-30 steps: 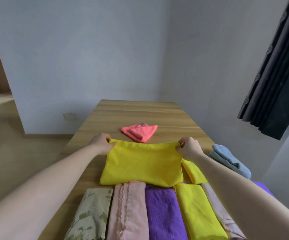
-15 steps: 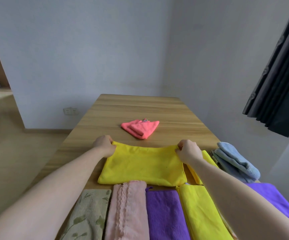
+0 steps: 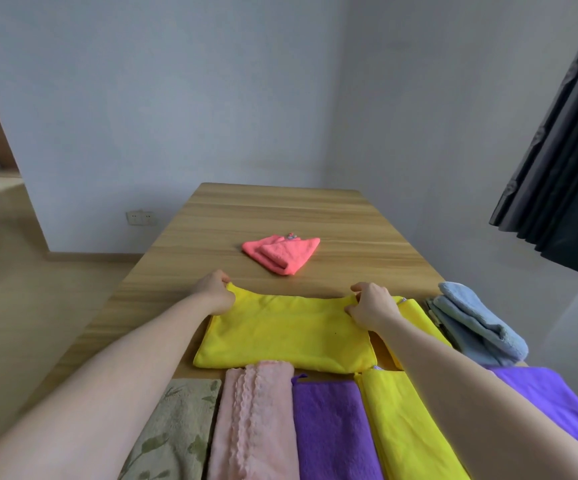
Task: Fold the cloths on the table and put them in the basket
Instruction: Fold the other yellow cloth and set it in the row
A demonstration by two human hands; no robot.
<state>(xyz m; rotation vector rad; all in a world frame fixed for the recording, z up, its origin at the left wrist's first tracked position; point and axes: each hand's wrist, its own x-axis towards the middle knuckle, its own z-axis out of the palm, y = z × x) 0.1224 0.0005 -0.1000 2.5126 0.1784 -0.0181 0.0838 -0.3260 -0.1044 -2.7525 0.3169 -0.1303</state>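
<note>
1. The left hand (image 3: pixel 215 292), left of the frame's centre, has its fingers curled round the far left corner of the yellow cloth (image 3: pixel 285 336) and pinches it against the table.
2. The right hand (image 3: pixel 370 308), right of centre, grips the far right corner of the same cloth in the same way, thumb and fingers closed on the edge.
3. The yellow cloth lies flat on the wooden table (image 3: pixel 273 209), already doubled over by the look of it; I judge at least one more fold is due before it is finished.
4. Along the bottom of the frame lies a row of folded cloths: a leaf-print cloth (image 3: pixel 173 431), a pink lace-trimmed cloth (image 3: pixel 256 420), a purple cloth (image 3: pixel 332 427) and a second yellow one (image 3: pixel 401 424).
5. At the right edge sit a folded light blue towel (image 3: pixel 478 320) and another purple cloth (image 3: pixel 557 403).
6. Above centre, a coral pink cloth (image 3: pixel 282 252) lies loosely bunched and still needs proper folding.
7. No basket is in view, so nothing visibly has been put away; that whole step appears left.
</note>
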